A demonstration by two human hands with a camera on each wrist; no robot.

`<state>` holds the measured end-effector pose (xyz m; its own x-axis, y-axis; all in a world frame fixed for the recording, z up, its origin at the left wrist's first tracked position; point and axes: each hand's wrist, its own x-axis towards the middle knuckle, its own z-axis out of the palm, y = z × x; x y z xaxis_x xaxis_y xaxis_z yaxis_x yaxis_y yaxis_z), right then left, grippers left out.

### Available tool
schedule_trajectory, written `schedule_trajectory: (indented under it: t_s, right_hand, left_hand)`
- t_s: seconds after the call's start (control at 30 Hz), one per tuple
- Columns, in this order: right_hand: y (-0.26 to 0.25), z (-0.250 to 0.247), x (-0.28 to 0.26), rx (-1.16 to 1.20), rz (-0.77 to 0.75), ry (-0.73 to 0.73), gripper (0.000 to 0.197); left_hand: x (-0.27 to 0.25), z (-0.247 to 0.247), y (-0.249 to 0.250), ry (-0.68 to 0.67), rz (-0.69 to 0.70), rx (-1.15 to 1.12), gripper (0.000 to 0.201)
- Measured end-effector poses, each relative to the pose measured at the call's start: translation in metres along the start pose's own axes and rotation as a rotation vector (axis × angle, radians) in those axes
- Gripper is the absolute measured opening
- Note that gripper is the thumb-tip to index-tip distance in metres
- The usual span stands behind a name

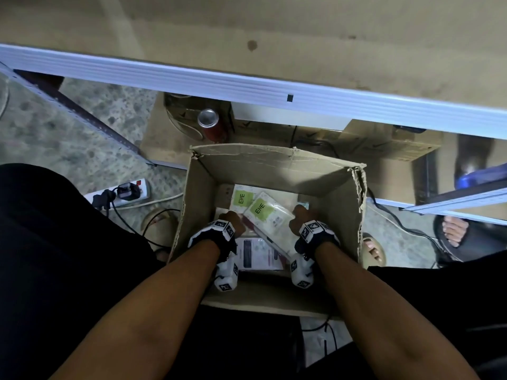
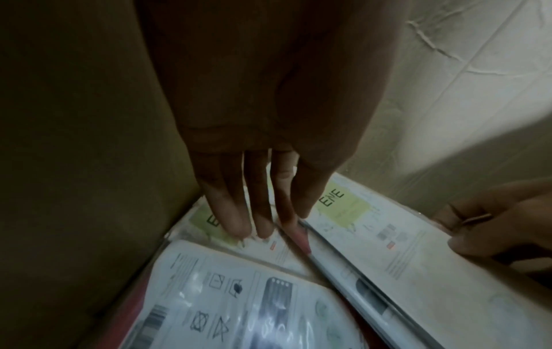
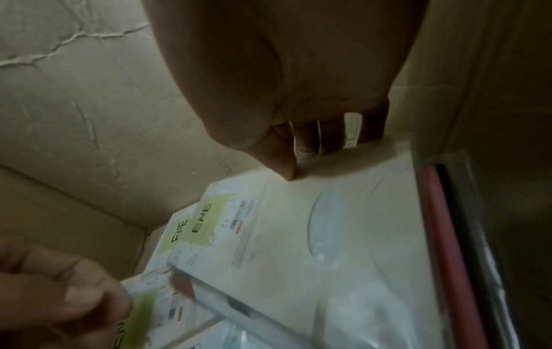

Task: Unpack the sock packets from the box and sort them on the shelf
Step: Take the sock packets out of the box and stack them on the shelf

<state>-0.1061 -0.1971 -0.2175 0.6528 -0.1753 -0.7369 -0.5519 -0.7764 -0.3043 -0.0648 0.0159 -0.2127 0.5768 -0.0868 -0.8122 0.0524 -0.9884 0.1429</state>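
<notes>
speckled floor (image 1: 55, 127), open cardboard box (image 1: 274, 163) below shelf edge (image 1: 247, 86).
right hand (image 1: 303, 219) pinches tilted sock packet (image 1: 270, 215); left hand (image 1: 230, 222) fingers (image 2: 236, 212) straight, touching packets.

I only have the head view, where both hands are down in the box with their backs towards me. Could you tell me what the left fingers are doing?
Observer: In the left wrist view the left hand has straight fingers, with the tips on a flat green-labelled packet beside the box wall. It grips nothing.
Operator: And the right hand, please?
Observer: In the right wrist view the right hand pinches the tilted packet at its edge, thumb on top and fingers behind.
Operator: Is anything beside that packet?
Observer: A red-edged packet runs along its right side.
</notes>
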Motion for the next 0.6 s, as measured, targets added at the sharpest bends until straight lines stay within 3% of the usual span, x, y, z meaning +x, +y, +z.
schedule_trajectory:
  t_s: [0.17, 0.37, 0.6]
  right_hand:
    - [-0.002, 0.002, 0.002, 0.092, -0.020, 0.061, 0.032]
    - [-0.008, -0.007, 0.005, 0.227, 0.020, 0.041, 0.032]
    - [-0.007, -0.010, -0.002, 0.303, 0.093, 0.063, 0.036]
  left_hand:
    - [0.005, 0.010, -0.003, -0.024, 0.080, 0.007, 0.033]
    - [0.019, 0.029, -0.018, -0.101, 0.084, 0.018, 0.062]
    - [0.025, 0.034, -0.023, -0.136, 0.115, 0.128, 0.048]
